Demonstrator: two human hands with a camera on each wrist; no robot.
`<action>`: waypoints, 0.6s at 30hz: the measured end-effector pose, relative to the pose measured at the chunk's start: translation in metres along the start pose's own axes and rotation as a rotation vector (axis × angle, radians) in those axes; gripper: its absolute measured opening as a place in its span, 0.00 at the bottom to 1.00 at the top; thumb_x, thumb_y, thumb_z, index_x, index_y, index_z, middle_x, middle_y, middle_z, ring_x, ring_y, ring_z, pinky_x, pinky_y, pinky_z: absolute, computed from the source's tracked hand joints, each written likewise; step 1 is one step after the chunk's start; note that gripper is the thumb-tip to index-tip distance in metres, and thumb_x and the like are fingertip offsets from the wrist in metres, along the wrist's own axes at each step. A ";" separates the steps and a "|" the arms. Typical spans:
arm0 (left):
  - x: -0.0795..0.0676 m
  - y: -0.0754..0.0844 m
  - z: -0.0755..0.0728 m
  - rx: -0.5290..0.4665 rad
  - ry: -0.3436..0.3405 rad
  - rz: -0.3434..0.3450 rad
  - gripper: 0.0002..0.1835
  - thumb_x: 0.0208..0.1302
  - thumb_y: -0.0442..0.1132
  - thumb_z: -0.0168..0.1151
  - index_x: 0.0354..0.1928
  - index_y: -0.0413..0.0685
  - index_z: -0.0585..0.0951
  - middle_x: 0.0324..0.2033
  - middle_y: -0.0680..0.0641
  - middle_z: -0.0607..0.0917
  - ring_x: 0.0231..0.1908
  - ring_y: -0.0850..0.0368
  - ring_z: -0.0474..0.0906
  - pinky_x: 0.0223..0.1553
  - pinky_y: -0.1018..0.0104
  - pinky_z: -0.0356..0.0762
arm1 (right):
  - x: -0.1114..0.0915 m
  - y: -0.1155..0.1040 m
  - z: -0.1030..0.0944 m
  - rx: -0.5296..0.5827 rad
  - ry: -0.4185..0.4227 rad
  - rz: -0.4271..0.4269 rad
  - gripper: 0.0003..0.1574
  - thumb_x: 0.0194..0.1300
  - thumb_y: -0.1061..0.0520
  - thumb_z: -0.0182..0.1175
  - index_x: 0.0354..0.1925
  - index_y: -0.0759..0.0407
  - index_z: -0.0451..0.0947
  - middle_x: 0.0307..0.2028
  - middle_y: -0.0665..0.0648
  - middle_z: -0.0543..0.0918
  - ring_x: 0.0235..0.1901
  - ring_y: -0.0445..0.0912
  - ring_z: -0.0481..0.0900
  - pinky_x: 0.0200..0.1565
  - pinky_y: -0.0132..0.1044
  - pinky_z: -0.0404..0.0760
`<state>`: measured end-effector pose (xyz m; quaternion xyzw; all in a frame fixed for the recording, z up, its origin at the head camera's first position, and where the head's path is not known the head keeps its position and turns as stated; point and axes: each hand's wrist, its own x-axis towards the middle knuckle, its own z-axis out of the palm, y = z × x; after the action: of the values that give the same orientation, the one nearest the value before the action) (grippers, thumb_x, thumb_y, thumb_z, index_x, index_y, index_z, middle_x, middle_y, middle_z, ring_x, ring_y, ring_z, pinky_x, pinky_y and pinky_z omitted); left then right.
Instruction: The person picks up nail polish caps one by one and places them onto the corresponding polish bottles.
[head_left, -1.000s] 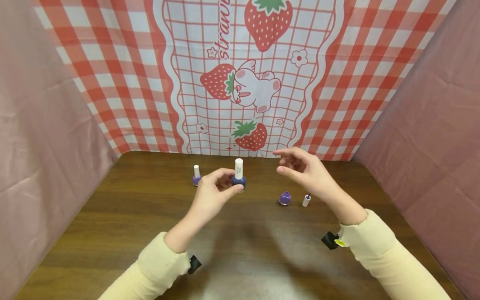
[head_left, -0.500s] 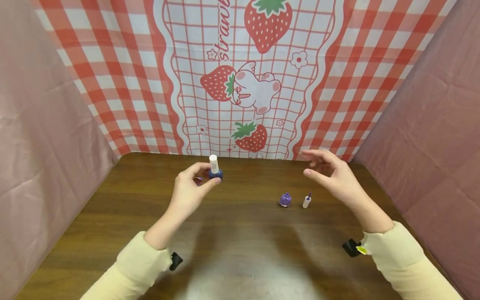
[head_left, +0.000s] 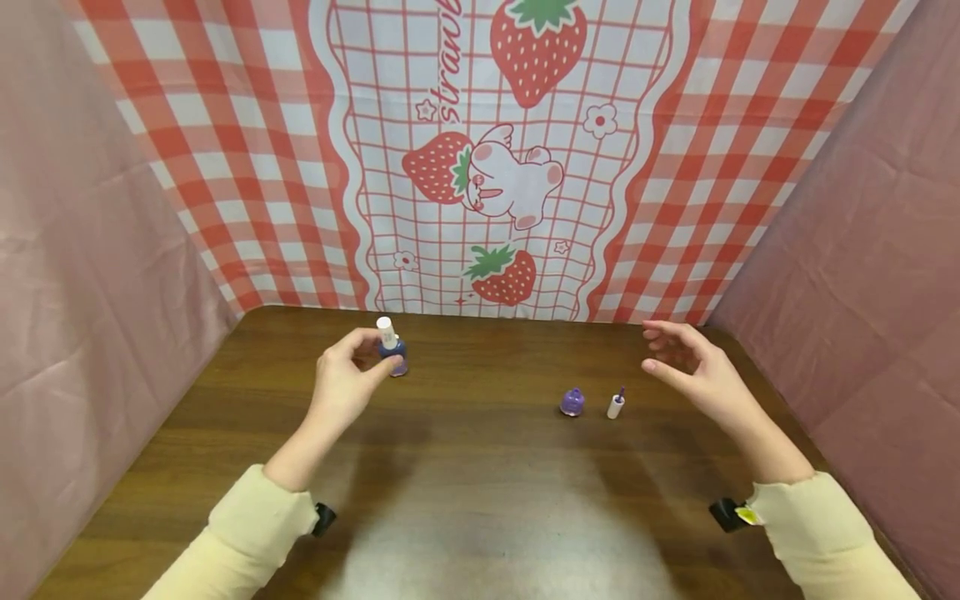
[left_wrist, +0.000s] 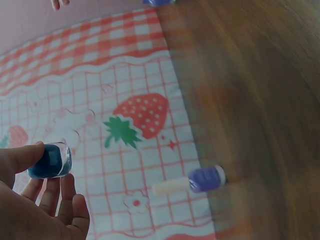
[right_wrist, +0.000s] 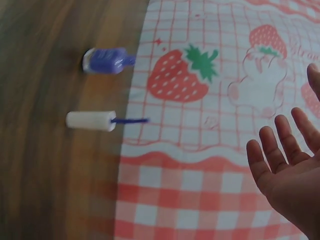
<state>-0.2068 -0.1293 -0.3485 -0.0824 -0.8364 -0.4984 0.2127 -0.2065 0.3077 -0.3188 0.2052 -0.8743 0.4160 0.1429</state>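
Note:
My left hand (head_left: 351, 372) pinches a blue nail polish bottle (left_wrist: 52, 161) between thumb and fingers, its white cap (head_left: 387, 332) pointing up. In the head view it overlaps a capped purple nail polish bottle (head_left: 399, 368), which shows whole in the left wrist view (left_wrist: 205, 179). My right hand (head_left: 697, 367) hovers over the table's right side with loosely bent fingers and holds nothing. Nearest to it are an uncapped purple nail polish bottle (head_left: 572, 403) and, beside that, a white cap (head_left: 615, 407) standing with its purple-coated brush upward.
A brown wooden table (head_left: 480, 475) lies under everything. Behind it hangs a red-and-white checked cloth (head_left: 262, 150) with strawberries printed on it. Pink fabric (head_left: 90, 250) covers the left and right sides.
My left hand has carried the blue nail polish bottle leftward, to in front of the capped purple one. My right hand has moved to the right, away from the uncapped bottle and brush cap.

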 end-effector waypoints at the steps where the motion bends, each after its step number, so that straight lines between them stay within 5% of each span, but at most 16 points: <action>1: 0.001 -0.003 -0.001 0.013 0.009 0.001 0.17 0.48 0.42 0.68 0.41 0.46 0.78 0.33 0.46 0.83 0.36 0.53 0.78 0.37 0.57 0.77 | -0.001 0.004 0.000 0.001 -0.006 0.008 0.32 0.56 0.60 0.61 0.58 0.53 0.65 0.47 0.47 0.73 0.44 0.36 0.72 0.44 0.22 0.72; 18: 0.010 -0.054 -0.007 0.043 0.066 -0.065 0.17 0.48 0.39 0.68 0.40 0.40 0.78 0.33 0.40 0.83 0.36 0.46 0.79 0.39 0.55 0.77 | -0.020 0.052 0.014 0.035 -0.039 0.094 0.38 0.54 0.60 0.62 0.62 0.52 0.59 0.52 0.48 0.69 0.49 0.39 0.67 0.45 0.23 0.71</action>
<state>-0.2326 -0.1624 -0.3844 -0.0338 -0.8417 -0.4894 0.2257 -0.2147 0.3312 -0.3705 0.1743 -0.8783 0.4333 0.1025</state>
